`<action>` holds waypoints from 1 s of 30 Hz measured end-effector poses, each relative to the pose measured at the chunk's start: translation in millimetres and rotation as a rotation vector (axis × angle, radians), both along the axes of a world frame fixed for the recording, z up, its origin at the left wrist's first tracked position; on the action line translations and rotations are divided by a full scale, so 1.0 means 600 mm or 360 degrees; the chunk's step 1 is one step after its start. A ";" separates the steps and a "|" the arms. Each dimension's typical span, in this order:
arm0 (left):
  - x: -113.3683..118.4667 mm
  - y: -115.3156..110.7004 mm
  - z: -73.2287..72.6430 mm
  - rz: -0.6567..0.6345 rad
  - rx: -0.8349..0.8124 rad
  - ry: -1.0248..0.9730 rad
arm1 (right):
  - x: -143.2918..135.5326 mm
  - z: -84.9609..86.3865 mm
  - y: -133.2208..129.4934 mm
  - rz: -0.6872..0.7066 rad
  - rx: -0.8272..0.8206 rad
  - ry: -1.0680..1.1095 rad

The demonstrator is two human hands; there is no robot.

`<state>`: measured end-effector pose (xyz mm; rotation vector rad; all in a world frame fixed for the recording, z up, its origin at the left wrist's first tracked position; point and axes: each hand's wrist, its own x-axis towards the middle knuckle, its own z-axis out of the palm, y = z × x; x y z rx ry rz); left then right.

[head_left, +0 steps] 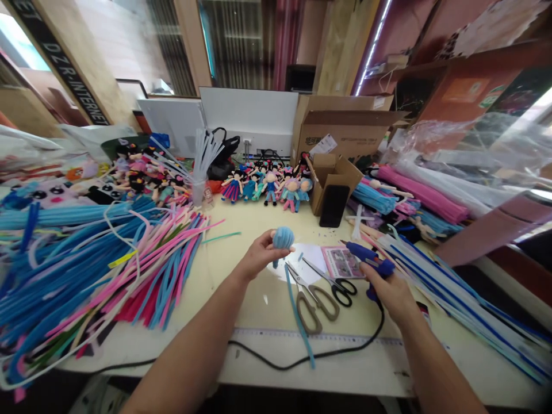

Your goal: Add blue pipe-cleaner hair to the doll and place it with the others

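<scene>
Between the thumb and fingers of my left hand (257, 255) is a light-blue doll head (284, 237) wound from pipe cleaner, raised above the table. My right hand (390, 290) is closed around a blue glue gun (366, 256), its nozzle pointing left. Below and between the hands lie scissors with tan handles (317, 307) and scissors with black handles (345, 291), both partly spread. A loose teal pipe cleaner (299, 322) runs beside the tan pair. White paper (313, 253) and a pink-edged picture card (340, 261) lie under the blades.
Bundles of pipe cleaners (86, 259) cover the left side, more (470, 299) the right. Finished dolls (269, 187) stand at the back near a cardboard box (321, 175) with a black phone (334, 205) leaning on it. A black cord (276, 365) crosses the front beside a ruler (276, 334).
</scene>
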<state>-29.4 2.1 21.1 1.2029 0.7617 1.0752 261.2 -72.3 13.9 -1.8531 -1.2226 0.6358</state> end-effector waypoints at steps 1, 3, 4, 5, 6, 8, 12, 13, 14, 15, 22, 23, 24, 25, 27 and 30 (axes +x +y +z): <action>-0.001 0.000 0.000 -0.0026 0.0010 0.0004 | -0.006 0.010 0.005 0.0049 0.0016 0.0116; -0.003 0.000 0.001 -0.0077 0.0025 0.0031 | -0.021 0.032 0.021 0.0216 0.0080 0.0288; -0.004 -0.001 0.002 -0.0098 0.0031 0.0047 | -0.030 0.042 0.032 0.0325 0.0140 0.0344; -0.005 -0.001 0.003 -0.0116 0.0038 0.0059 | -0.040 0.051 0.042 0.0444 0.0202 0.0388; -0.006 -0.001 0.004 -0.0129 0.0044 0.0068 | -0.049 0.058 0.053 0.0545 0.0238 0.0414; -0.007 -0.001 0.006 -0.0142 0.0058 0.0086 | -0.064 0.064 0.073 0.0685 0.0272 0.0438; -0.010 0.001 0.006 -0.0166 0.0148 0.0189 | -0.081 0.045 0.093 0.0787 0.0255 0.0546; -0.011 0.002 0.005 -0.0157 0.0197 0.0230 | -0.083 0.037 0.094 0.0794 0.0228 0.0579; -0.011 0.002 0.004 -0.0135 0.0253 0.0279 | -0.083 0.030 0.093 0.0797 0.0196 0.0598; -0.012 0.002 0.004 -0.0102 0.0313 0.0335 | -0.083 0.024 0.092 0.0804 0.0171 0.0605; -0.005 -0.005 0.013 0.0006 0.0568 0.0664 | -0.081 0.031 0.077 0.0957 0.0238 0.0477; -0.004 -0.006 0.015 0.0019 0.0587 0.0699 | -0.082 0.036 0.075 0.0961 0.0246 0.0437; -0.003 -0.006 0.017 0.0037 0.0607 0.0733 | -0.084 0.040 0.074 0.0964 0.0251 0.0401; -0.003 -0.007 0.018 0.0057 0.0625 0.0764 | -0.085 0.043 0.074 0.0966 0.0254 0.0373; -0.003 -0.007 0.020 0.0092 0.0668 0.0818 | -0.089 0.049 0.072 0.0973 0.0234 0.0341; -0.006 -0.006 0.020 0.0138 0.0743 0.0900 | -0.095 0.052 0.071 0.0940 0.0142 0.0329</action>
